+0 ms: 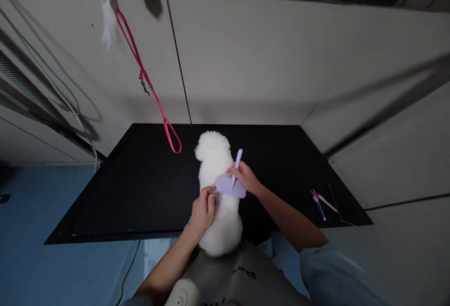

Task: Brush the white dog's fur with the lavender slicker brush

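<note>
Brush (225, 184) and dog (220, 235), just below the centre of the frame. The right hand (242, 176) pinches the brush's handle, its broad end at the dog's back; the left hand (203, 209) curls at the coat, but whether it grips fur cannot be told. The brush is probably light and stiff, best held by the handle; the dog, on the black counter (140, 182), probably soft and yielding, best steadied gently along the body.
</note>
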{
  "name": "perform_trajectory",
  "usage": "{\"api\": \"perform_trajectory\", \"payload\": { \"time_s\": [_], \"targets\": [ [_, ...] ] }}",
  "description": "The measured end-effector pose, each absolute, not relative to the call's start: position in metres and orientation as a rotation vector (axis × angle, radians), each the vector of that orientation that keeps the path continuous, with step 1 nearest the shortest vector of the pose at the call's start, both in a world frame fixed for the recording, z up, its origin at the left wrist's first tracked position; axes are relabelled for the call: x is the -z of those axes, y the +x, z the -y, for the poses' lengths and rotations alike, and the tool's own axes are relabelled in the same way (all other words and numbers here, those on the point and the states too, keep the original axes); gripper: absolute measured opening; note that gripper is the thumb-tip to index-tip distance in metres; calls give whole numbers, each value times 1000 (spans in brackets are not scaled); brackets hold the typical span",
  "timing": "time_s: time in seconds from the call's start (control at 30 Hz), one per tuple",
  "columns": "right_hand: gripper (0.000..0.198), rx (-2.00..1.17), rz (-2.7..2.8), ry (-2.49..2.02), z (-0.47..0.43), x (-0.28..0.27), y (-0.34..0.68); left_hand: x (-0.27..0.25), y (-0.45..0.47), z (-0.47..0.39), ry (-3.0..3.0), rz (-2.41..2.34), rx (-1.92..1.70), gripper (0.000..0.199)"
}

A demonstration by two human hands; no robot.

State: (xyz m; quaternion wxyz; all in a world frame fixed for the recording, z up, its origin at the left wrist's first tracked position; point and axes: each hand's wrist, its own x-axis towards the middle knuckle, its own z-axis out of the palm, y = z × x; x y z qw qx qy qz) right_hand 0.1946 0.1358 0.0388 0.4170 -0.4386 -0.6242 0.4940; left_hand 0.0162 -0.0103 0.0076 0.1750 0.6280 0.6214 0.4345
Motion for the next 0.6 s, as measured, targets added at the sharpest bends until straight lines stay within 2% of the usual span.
{"api": "perform_trajectory", "payload": {
  "time_s": [0.07,0.1,0.2,0.23,0.3,0.4,0.53,0.6],
  "targets": [
    [24,-1127,1305,-1180,-140,-32,198,-16,20,-6,1798,-1776,-1232,31],
    [25,-1059,1208,-1185,-142,-30,201,-17,23,-14,1858,-1760,-1207,37],
    [27,-1167,1294,-1093,-143,-27,209,-11,32,-30,1923,-1734,-1021,90],
    [27,-1238,1354,-1074,-142,-27,212,-6,33,-32,1874,-1735,-951,102],
    [25,-1201,1340,-1102,-138,-29,215,4,31,-33,1747,-1733,-846,111],
    [20,-981,1275,-1097,-129,-33,216,13,21,-26,1619,-1697,-843,111],
    [15,-1316,1665,-913,-121,-34,207,14,11,-17,1552,-1556,-949,87],
    [14,-1220,1562,-980,-124,-35,203,11,10,-14,1493,-1559,-991,79]
  ]
}}
